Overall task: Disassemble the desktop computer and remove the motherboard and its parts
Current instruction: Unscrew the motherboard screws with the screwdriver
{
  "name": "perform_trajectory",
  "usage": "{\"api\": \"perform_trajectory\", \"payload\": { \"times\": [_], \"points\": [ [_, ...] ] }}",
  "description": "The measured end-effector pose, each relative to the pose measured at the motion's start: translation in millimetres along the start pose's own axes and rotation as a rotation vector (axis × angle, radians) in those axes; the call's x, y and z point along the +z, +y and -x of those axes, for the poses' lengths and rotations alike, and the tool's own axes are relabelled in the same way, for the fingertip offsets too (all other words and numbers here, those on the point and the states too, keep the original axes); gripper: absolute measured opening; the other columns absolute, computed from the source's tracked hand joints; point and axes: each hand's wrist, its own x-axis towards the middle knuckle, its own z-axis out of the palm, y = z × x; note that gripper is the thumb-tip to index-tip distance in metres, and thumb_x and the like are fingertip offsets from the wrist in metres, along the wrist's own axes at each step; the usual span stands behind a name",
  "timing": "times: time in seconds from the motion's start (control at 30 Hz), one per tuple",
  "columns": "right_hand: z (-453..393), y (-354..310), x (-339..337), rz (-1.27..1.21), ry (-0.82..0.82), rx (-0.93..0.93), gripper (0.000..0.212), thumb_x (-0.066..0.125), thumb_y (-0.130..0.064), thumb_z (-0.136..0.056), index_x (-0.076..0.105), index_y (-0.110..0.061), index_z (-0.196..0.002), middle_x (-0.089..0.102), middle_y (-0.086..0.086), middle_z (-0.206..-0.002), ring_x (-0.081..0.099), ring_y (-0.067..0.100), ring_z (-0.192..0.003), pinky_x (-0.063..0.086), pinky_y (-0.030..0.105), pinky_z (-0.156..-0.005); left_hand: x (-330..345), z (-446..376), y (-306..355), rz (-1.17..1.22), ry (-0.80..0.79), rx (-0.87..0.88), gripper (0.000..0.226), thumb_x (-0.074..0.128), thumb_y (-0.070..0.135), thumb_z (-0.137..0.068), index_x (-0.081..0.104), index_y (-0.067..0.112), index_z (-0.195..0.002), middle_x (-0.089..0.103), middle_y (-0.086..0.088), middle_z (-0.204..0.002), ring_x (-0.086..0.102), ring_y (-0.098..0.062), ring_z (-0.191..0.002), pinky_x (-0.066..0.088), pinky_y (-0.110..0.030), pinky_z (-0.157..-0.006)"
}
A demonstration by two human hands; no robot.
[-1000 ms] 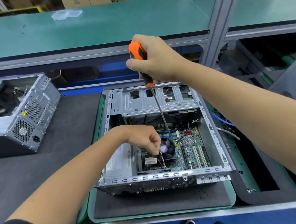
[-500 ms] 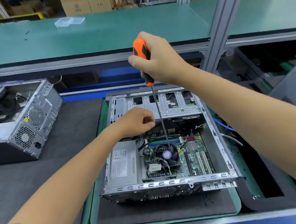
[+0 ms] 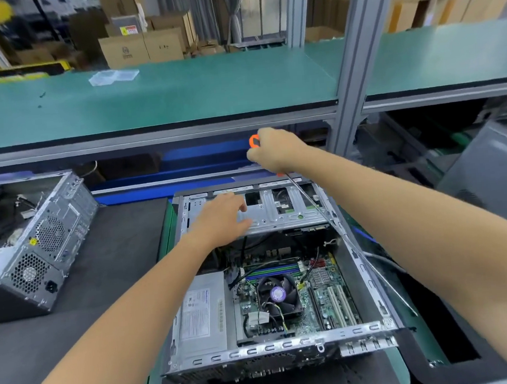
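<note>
An open desktop case (image 3: 291, 344) lies on a dark mat in front of me. Inside it I see the green motherboard (image 3: 328, 304), a black CPU fan (image 3: 277, 293) and a silver power supply (image 3: 200, 313). My left hand (image 3: 224, 219) rests with spread fingers on the metal drive cage (image 3: 285, 212) at the case's far end. My right hand (image 3: 276, 152) is above the far edge of the case, shut on an orange-handled screwdriver (image 3: 253, 141). Its long shaft slants down to the right, outside the case's right wall.
A second open computer case (image 3: 34, 244) lies at the left on the black bench mat. A green shelf (image 3: 174, 91) runs across above the work area, with a clear plastic tray (image 3: 112, 76) on it. A grey upright post (image 3: 354, 58) stands right of centre.
My left hand has left the fan area and moved up onto the drive cage. My right hand has lifted the screwdriver out of the case and swung its shaft over to the right.
</note>
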Motion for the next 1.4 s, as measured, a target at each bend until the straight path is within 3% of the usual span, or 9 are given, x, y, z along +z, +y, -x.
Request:
{"api": "perform_trajectory", "payload": {
  "times": [0.17,0.43,0.63,0.7,0.83,0.93,1.03,1.13,1.4],
  "points": [
    [-2.9,33.6,36.9,-0.163,-0.156,0.169,0.016,0.043,-0.019,-0.098,0.041,-0.006,-0.108,0.051,0.016,-0.099,0.059,0.026,-0.058,0.045,0.028,-0.042,6.4,-4.9,1.8,0.015,-0.047,0.017,0.049,0.063,0.048,-0.086,0.054,0.014,-0.12,0.054,-0.005,-0.123,0.049,-0.022,-0.113,0.041,-0.036,-0.094],
    [0.3,64.3,64.9,-0.08,-0.161,0.296,0.028,0.043,-0.009,-0.097,0.034,-0.007,-0.124,0.054,0.02,-0.103,0.058,0.023,-0.046,0.045,0.028,-0.039,16.9,-18.0,12.8,-0.07,-0.189,0.057,0.085,0.064,0.069,-0.074,0.041,0.019,-0.139,0.042,0.0,-0.14,0.037,-0.022,-0.129,0.035,-0.046,-0.105],
    [2.5,70.5,77.5,-0.003,-0.258,0.223,0.021,0.046,-0.016,-0.098,0.039,-0.01,-0.117,0.059,0.019,-0.109,0.059,0.025,-0.062,0.049,0.031,-0.049,22.7,-28.7,13.7,-0.113,-0.193,0.068,0.089,0.062,0.074,-0.071,0.041,0.02,-0.139,0.045,0.0,-0.138,0.037,-0.022,-0.128,0.033,-0.043,-0.105],
    [1.7,69.6,79.0,0.013,-0.263,0.179,0.034,0.053,-0.028,-0.096,0.041,-0.009,-0.122,0.058,0.017,-0.114,0.058,0.026,-0.071,0.046,0.03,-0.056,25.4,-31.6,12.9,-0.122,-0.19,0.078,0.092,0.059,0.078,-0.068,0.042,0.02,-0.137,0.048,0.0,-0.134,0.039,-0.022,-0.125,0.033,-0.042,-0.104],
    [4.9,67.9,82.9,0.18,-0.331,0.048,0.075,0.061,-0.054,-0.085,0.034,-0.008,-0.138,0.041,0.02,-0.136,0.046,0.032,-0.117,0.045,0.04,-0.091,31.4,-35.0,10.1,-0.176,-0.175,0.095,0.098,0.043,0.09,-0.062,0.047,0.018,-0.129,0.052,0.001,-0.123,0.042,-0.021,-0.115,0.031,-0.041,-0.1],
    [10.4,67.6,81.8,0.181,-0.396,0.004,0.083,0.066,-0.056,-0.081,0.03,-0.013,-0.142,0.031,0.02,-0.141,0.044,0.038,-0.123,0.043,0.046,-0.099,32.4,-37.2,8.2,-0.271,-0.13,0.147,0.099,0.029,0.096,-0.058,0.055,0.017,-0.113,0.056,0.002,-0.108,0.043,-0.019,-0.1,0.034,-0.039,-0.091],
    [15.0,69.6,76.4,0.19,-0.427,-0.068,0.088,0.079,-0.048,-0.072,0.033,-0.013,-0.138,0.034,0.017,-0.135,0.049,0.035,-0.113,0.046,0.044,-0.095,32.0,-39.4,6.8,-0.276,-0.117,0.162,0.086,0.034,0.094,-0.059,0.052,0.019,-0.097,0.054,0.002,-0.098,0.048,-0.019,-0.092,0.038,-0.034,-0.082],
    [19.2,71.8,73.4,0.281,-0.45,-0.125,0.094,0.088,-0.034,-0.064,0.031,-0.013,-0.136,0.039,0.016,-0.132,0.051,0.035,-0.114,0.047,0.04,-0.089,32.4,-40.5,5.7,-0.256,-0.151,0.154,0.088,0.039,0.092,-0.061,0.052,0.018,-0.105,0.053,0.001,-0.101,0.05,-0.019,-0.094,0.043,-0.035,-0.084],
    [26.2,67.2,88.3,0.523,-0.333,-0.264,0.082,0.087,-0.025,-0.065,0.034,-0.011,-0.127,0.042,0.014,-0.123,0.06,0.032,-0.096,0.042,0.034,-0.063,31.2,-43.8,5.8,-0.103,-0.189,0.083,0.073,0.055,0.087,-0.055,0.047,0.023,-0.088,0.047,0.005,-0.088,0.049,-0.016,-0.08,0.046,-0.035,-0.073]
  ]
}}
